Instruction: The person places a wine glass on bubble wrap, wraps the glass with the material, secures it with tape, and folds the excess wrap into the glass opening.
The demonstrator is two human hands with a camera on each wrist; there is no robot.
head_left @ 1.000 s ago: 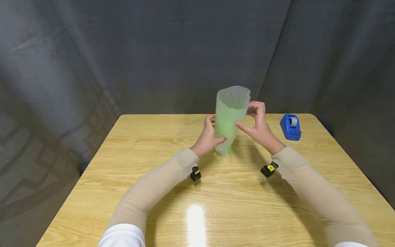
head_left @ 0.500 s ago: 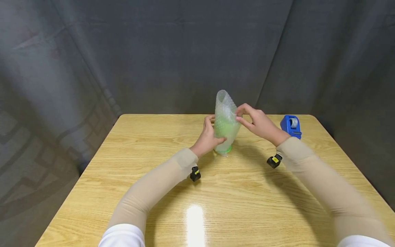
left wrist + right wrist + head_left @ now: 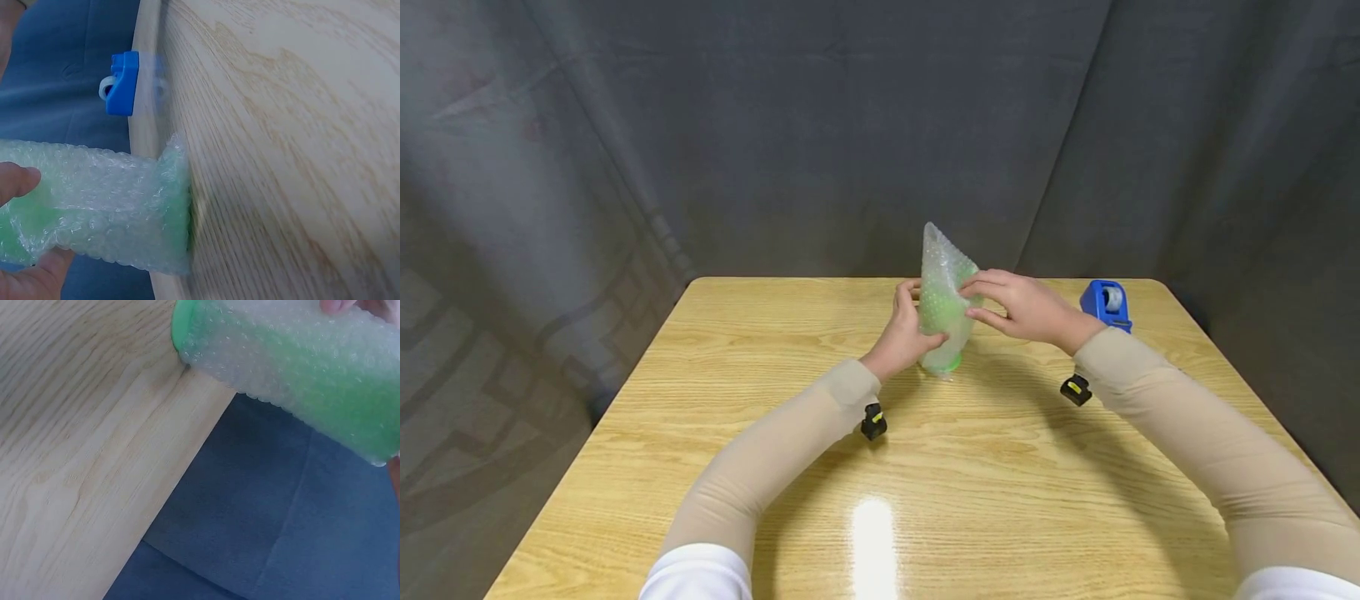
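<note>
A green object with a round green foot [image 3: 953, 364] stands near the table's far side, wrapped in clear bubble wrap [image 3: 934, 292]. Its foot pokes out at the bottom; the rest shows only as green through the bubbles. My left hand [image 3: 901, 340] grips the wrapped body low on its left side, thumb across the front. With thumb and fingertips, my right hand [image 3: 1030, 308] pinches the wrap on the upper right. Above the green part the wrap is folded over to a slanted point. In the right wrist view, the green rim [image 3: 182, 326] rests at the wood.
A blue tape dispenser [image 3: 1107, 304] with a roll of clear tape stands at the back right, partly behind my right wrist. The wooden table [image 3: 985, 467] ends just behind the wrapped object, with a dark curtain [image 3: 850, 142] beyond.
My right hand has drawn the wrap's open top inward and down to the left, so the wide mouth is now a flattened, slanted point. The left hand keeps its grip in place.
</note>
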